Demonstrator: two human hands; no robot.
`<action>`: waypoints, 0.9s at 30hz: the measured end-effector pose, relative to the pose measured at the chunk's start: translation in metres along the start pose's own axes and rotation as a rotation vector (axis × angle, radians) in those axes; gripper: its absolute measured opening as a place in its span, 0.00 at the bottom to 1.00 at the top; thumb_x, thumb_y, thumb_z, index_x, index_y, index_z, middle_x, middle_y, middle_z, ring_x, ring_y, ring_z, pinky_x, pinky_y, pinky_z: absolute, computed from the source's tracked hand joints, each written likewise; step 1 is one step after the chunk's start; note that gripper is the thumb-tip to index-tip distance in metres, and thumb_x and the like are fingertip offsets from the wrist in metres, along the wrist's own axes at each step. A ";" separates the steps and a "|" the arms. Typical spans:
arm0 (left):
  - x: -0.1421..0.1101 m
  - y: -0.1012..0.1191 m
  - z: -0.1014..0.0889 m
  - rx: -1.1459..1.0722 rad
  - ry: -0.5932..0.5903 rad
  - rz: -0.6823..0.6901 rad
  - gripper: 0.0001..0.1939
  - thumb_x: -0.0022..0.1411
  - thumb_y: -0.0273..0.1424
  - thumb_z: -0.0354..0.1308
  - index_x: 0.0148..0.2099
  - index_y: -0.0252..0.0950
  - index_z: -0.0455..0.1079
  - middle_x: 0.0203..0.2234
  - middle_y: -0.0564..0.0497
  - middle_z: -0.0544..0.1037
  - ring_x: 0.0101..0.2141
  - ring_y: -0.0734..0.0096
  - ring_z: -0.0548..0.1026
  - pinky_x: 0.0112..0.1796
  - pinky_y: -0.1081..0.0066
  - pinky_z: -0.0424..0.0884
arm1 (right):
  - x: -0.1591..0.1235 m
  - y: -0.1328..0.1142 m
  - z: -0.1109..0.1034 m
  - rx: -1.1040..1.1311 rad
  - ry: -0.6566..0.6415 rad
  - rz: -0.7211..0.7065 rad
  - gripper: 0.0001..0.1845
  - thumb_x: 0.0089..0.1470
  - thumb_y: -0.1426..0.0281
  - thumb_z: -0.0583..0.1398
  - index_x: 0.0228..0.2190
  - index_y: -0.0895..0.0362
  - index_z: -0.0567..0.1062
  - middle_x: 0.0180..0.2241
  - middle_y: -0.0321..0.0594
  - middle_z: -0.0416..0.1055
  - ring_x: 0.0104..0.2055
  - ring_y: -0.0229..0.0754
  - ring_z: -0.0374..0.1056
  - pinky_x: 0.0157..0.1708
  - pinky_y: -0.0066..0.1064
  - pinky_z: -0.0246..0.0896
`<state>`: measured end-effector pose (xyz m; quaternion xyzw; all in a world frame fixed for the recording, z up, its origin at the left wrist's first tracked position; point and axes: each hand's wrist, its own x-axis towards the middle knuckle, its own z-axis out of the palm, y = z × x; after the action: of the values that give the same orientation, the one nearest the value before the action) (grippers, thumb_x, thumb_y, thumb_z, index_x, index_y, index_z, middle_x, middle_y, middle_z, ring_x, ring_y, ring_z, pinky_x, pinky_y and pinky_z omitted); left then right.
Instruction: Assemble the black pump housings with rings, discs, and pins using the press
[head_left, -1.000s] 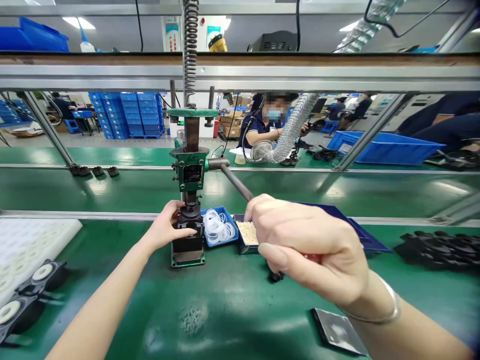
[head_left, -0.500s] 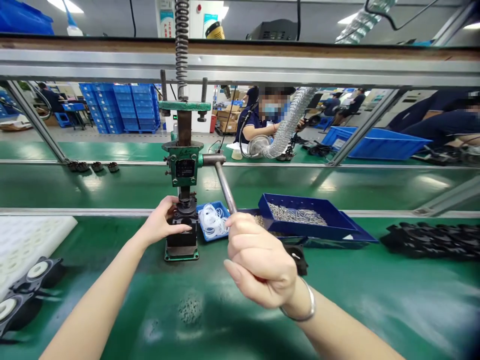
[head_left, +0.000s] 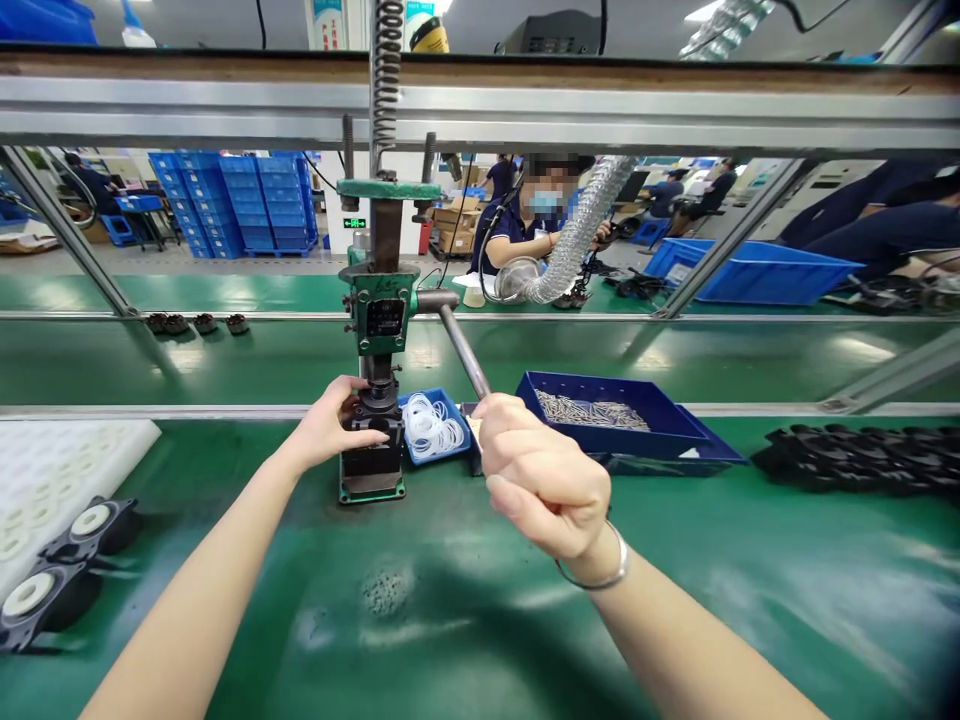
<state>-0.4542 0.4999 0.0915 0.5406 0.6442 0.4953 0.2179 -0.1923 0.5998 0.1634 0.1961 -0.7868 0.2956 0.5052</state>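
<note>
A green bench-mounted arbor press (head_left: 384, 315) stands left of the middle, its ram reaching down onto a black housing (head_left: 379, 410) on the base. My left hand (head_left: 330, 425) is closed around the left side of this housing, thumb across its front and fingers behind. My right hand (head_left: 544, 475) makes a fist around the end of the press's metal lever (head_left: 465, 350), which slants down to the right. Beside the press base is a small blue tray (head_left: 439, 455) of white rings (head_left: 431, 425).
Dark blue bins (head_left: 660, 435) with small metal pins (head_left: 592, 410) stand behind my right hand. Black parts (head_left: 862, 458) lie in a row at right. Black housings with white rings (head_left: 90, 520) lie by a white foam tray (head_left: 142, 440) at left. A co-worker (head_left: 517, 225) sits opposite.
My right hand has risen slightly with the lever. My left hand stays on the black housing. The whole view has shifted a little.
</note>
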 end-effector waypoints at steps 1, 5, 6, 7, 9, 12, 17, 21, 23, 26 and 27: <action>0.001 0.001 0.001 0.016 0.008 -0.003 0.38 0.46 0.40 0.75 0.55 0.41 0.61 0.50 0.47 0.77 0.50 0.57 0.79 0.54 0.56 0.74 | -0.002 0.001 0.001 -0.010 0.001 -0.004 0.15 0.55 0.77 0.56 0.19 0.54 0.61 0.18 0.34 0.58 0.25 0.39 0.57 0.40 0.43 0.61; 0.005 0.010 -0.001 0.030 0.009 0.003 0.38 0.45 0.42 0.75 0.53 0.39 0.61 0.46 0.47 0.78 0.47 0.55 0.80 0.52 0.53 0.75 | 0.015 -0.005 -0.011 0.016 -0.076 -0.027 0.20 0.60 0.74 0.56 0.18 0.54 0.59 0.17 0.32 0.56 0.24 0.38 0.56 0.37 0.40 0.61; 0.004 0.013 -0.003 0.030 0.020 -0.002 0.38 0.45 0.43 0.75 0.53 0.39 0.61 0.45 0.47 0.78 0.46 0.54 0.80 0.51 0.52 0.76 | 0.024 -0.007 -0.015 0.040 -0.075 -0.022 0.21 0.61 0.72 0.56 0.18 0.54 0.58 0.17 0.32 0.56 0.24 0.38 0.56 0.36 0.39 0.61; 0.002 0.015 -0.004 0.036 0.042 -0.010 0.38 0.44 0.44 0.74 0.53 0.39 0.61 0.45 0.46 0.78 0.46 0.53 0.80 0.51 0.51 0.76 | 0.035 -0.009 -0.019 0.065 -0.059 0.001 0.22 0.63 0.69 0.56 0.18 0.54 0.59 0.17 0.32 0.57 0.24 0.38 0.56 0.35 0.38 0.61; -0.007 0.017 -0.004 0.066 0.107 -0.022 0.38 0.45 0.45 0.74 0.53 0.38 0.62 0.48 0.45 0.77 0.48 0.52 0.79 0.52 0.49 0.75 | 0.057 -0.011 -0.027 0.120 0.012 0.081 0.23 0.66 0.61 0.56 0.20 0.54 0.61 0.20 0.33 0.60 0.25 0.37 0.58 0.32 0.34 0.61; -0.032 0.009 0.010 0.161 0.102 0.079 0.36 0.47 0.43 0.74 0.55 0.41 0.65 0.51 0.44 0.74 0.48 0.52 0.78 0.52 0.51 0.75 | 0.092 -0.006 -0.036 0.204 0.135 0.168 0.24 0.67 0.50 0.51 0.29 0.55 0.67 0.29 0.35 0.66 0.28 0.34 0.60 0.31 0.30 0.63; -0.080 -0.016 0.090 0.217 -0.100 0.153 0.28 0.54 0.38 0.70 0.56 0.44 0.68 0.56 0.42 0.70 0.56 0.51 0.73 0.54 0.54 0.73 | 0.126 0.012 -0.056 0.184 0.089 0.206 0.31 0.64 0.42 0.46 0.45 0.53 0.72 0.40 0.35 0.71 0.46 0.38 0.69 0.49 0.34 0.67; -0.092 -0.022 0.144 0.239 -0.208 0.065 0.26 0.57 0.36 0.68 0.57 0.43 0.69 0.56 0.40 0.69 0.59 0.50 0.71 0.58 0.50 0.68 | 0.101 0.047 -0.096 0.021 0.048 0.321 0.28 0.64 0.45 0.52 0.52 0.52 0.71 0.52 0.37 0.71 0.56 0.42 0.67 0.55 0.35 0.65; -0.093 -0.023 0.149 0.237 -0.221 0.056 0.26 0.59 0.36 0.65 0.59 0.44 0.68 0.58 0.38 0.67 0.59 0.50 0.70 0.57 0.50 0.69 | 0.069 0.072 -0.123 -0.231 -0.090 0.578 0.25 0.68 0.51 0.51 0.50 0.57 0.73 0.50 0.42 0.73 0.52 0.41 0.71 0.51 0.32 0.67; -0.094 -0.024 0.142 0.204 -0.240 0.076 0.25 0.63 0.38 0.61 0.62 0.48 0.67 0.59 0.39 0.67 0.60 0.50 0.70 0.56 0.52 0.70 | 0.010 0.111 -0.155 -0.701 -0.457 1.072 0.19 0.68 0.60 0.54 0.38 0.61 0.78 0.39 0.45 0.78 0.44 0.43 0.75 0.45 0.31 0.67; -0.093 -0.024 0.140 0.186 -0.230 0.074 0.24 0.63 0.39 0.60 0.61 0.51 0.68 0.59 0.40 0.68 0.59 0.50 0.70 0.56 0.53 0.71 | -0.008 0.123 -0.161 -0.762 -0.526 1.168 0.16 0.65 0.63 0.59 0.33 0.62 0.78 0.35 0.47 0.79 0.42 0.46 0.75 0.44 0.32 0.67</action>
<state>-0.3219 0.4727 -0.0115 0.6349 0.6377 0.3761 0.2210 -0.1539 0.7983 0.1737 -0.3783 -0.9058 0.1658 0.0939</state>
